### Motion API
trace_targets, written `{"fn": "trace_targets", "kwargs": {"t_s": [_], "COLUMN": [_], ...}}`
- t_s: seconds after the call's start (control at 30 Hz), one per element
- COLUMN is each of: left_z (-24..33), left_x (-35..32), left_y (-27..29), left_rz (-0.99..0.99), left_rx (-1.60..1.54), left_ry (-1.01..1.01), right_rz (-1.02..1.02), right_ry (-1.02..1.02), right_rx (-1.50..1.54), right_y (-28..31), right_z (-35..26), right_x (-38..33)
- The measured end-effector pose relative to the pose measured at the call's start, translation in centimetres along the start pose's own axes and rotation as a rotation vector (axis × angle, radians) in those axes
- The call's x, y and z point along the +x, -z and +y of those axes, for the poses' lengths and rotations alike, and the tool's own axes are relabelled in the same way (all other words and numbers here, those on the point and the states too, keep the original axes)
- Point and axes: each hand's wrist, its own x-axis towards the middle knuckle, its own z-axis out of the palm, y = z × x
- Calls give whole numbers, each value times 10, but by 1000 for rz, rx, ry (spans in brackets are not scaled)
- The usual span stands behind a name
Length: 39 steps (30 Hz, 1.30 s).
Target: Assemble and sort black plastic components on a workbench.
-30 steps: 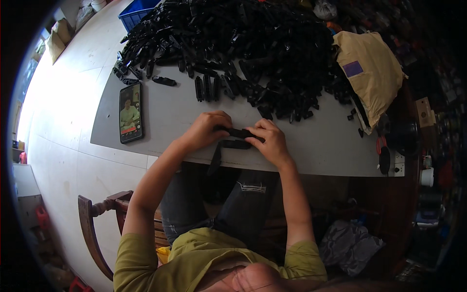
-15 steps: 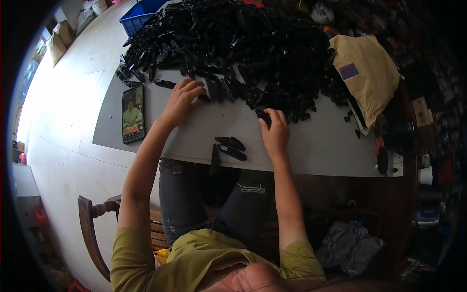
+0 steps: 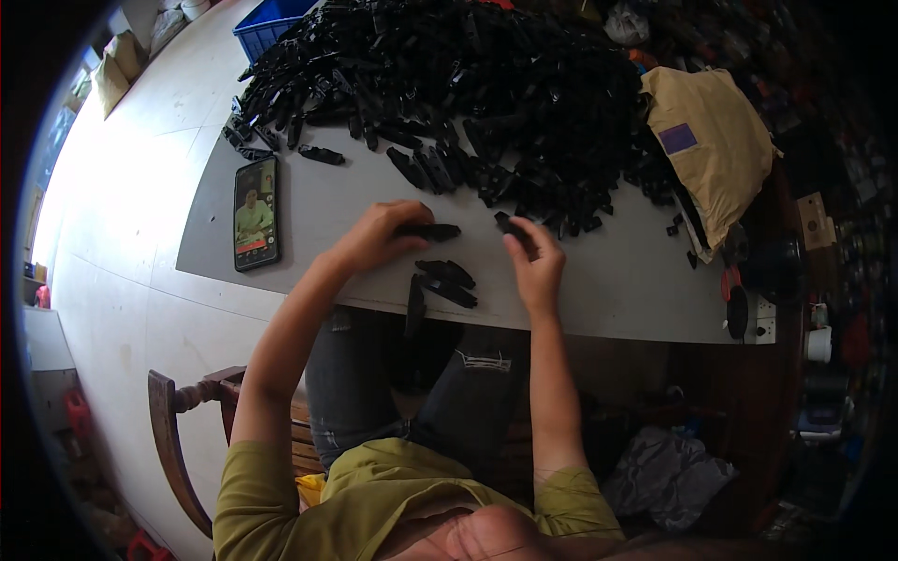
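Observation:
My left hand [image 3: 383,236] is closed on a long, narrow black plastic part [image 3: 438,231] that points right, above the grey tabletop [image 3: 355,178]. My right hand [image 3: 540,262] pinches a smaller black plastic piece [image 3: 506,222] between thumb and fingers, a short way to the right and apart from the left one. Between my hands and the near edge lie a curved black part [image 3: 446,272], a straighter one [image 3: 449,293], and another [image 3: 414,306] that juts over the edge. Beyond both hands spreads a large heap of similar black parts [image 3: 524,112].
A phone [image 3: 255,215] with a lit screen lies at the left. Behind the heap's left end is a blue crate [image 3: 267,33]. A tan bag [image 3: 716,140] stands at the right, near red-handled scissors [image 3: 732,276] and a power socket [image 3: 766,323]. A wooden chair arm [image 3: 168,439] is beside me.
My left hand has come back from the heap's near edge toward me, bringing a long black part. My right hand stays nearly in place, holding its piece.

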Motion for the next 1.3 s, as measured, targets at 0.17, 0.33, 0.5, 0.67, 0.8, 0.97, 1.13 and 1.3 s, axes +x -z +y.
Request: {"fn": "trace_targets", "kwargs": {"t_s": [0.17, 0.33, 0.5, 0.67, 0.8, 0.97, 1.13, 1.3], "left_z": [1, 0, -3, -1, -12, -27, 2, 0], "left_x": [4, 1, 5, 1, 23, 29, 4, 9], "left_y": [-14, -11, -16, -6, 16, 16, -4, -4], "left_rz": [10, -21, -38, -72, 313, 367, 168, 88], "left_rx": [214, 131, 73, 158, 408, 644, 303, 343], "left_ry": [-282, -179, -278, -275, -46, -108, -83, -219], "right_rz": [-242, -339, -404, -291, -52, -163, -155, -236], "right_ry": [298, 234, 441, 283, 178, 116, 27, 214], "right_rx": [-196, -303, -412, -348, -948, -667, -260, -479], "right_y": [-25, -9, -18, -13, 0, -11, -15, -14], "right_z": [-11, -12, -12, -17, -13, -13, -9, -15], "right_x": [-1, 3, 7, 3, 20, 17, 3, -10]}}
